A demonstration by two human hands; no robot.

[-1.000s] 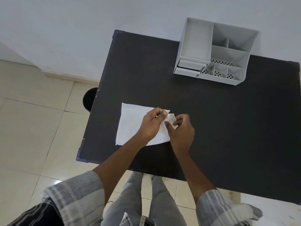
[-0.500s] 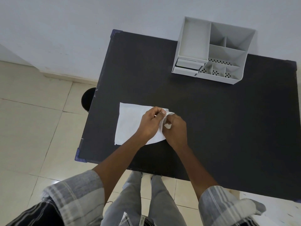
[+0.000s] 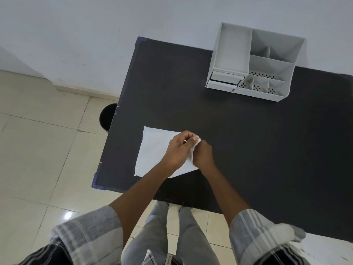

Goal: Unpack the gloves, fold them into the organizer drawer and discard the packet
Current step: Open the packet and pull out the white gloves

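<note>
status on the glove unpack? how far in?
Early. Nothing looks done: no gloves are out on the table. In hand: both the left hand and right hand pinch the white packet at its right corner. Left: take out and fold the gloves into the organizer drawer, discard the packet.

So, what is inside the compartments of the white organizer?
The open compartments of the organizer show only bare walls and perforated floors. Its small drawer at the front left is closed, so its contents are hidden.
</note>
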